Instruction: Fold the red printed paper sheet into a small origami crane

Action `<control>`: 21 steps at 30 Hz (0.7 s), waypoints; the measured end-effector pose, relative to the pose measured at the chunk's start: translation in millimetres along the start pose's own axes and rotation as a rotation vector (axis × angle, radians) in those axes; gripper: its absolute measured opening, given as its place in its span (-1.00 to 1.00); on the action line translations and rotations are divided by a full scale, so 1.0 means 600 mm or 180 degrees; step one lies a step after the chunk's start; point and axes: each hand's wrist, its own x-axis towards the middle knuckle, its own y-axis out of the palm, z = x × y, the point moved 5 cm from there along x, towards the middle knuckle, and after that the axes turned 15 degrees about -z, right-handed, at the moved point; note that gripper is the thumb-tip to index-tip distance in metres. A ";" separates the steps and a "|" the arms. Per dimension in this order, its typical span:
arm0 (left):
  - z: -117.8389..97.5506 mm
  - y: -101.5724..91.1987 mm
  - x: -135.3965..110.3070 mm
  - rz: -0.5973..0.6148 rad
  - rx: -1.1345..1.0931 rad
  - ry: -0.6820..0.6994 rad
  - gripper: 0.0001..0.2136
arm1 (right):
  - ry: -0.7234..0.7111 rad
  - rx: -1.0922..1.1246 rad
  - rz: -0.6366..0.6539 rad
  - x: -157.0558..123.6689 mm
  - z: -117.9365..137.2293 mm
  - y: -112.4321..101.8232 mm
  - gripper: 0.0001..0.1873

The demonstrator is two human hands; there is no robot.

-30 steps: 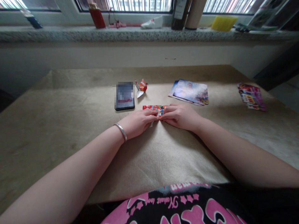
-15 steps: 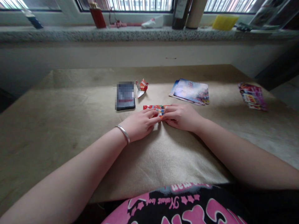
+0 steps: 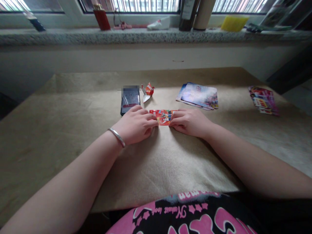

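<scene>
A small folded piece of red printed paper point(image 3: 162, 117) lies flat on the beige felt-covered table point(image 3: 73, 110). My left hand point(image 3: 135, 125), with a silver bangle at the wrist, presses on the paper's left end with curled fingers. At the paper's right end my right hand point(image 3: 188, 121) pinches it with fingers together. A finished red and white paper crane point(image 3: 148, 91) stands just behind, beside a dark phone point(image 3: 130, 99).
A stack of blue picture cards point(image 3: 199, 95) lies to the right of the crane, and pink printed sheets point(image 3: 263, 100) lie at the far right. The windowsill behind holds a red cup point(image 3: 101, 18), a dark bottle point(image 3: 188, 13) and a yellow item point(image 3: 233, 23).
My left hand has slid to the left along the paper, uncovering more of its printed face. My right hand has stayed in place.
</scene>
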 end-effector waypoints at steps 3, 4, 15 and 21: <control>0.005 0.000 -0.003 0.0074 -0.0033 0.0021 -0.74 | 0.0019 0.0085 -0.0029 -0.001 -0.001 -0.001 -0.75; 0.007 0.001 -0.003 0.0088 -0.0055 0.0025 -0.74 | 0.0021 0.0105 -0.0035 -0.002 -0.002 -0.002 -0.75; 0.006 -0.004 -0.003 0.0585 -0.0001 -0.0343 -0.77 | -0.0010 0.0262 -0.0032 -0.008 -0.006 -0.001 -0.75; 0.003 0.000 -0.004 0.0361 0.0243 -0.0299 -0.78 | 0.0110 0.0560 -0.0113 -0.005 -0.010 0.001 -0.76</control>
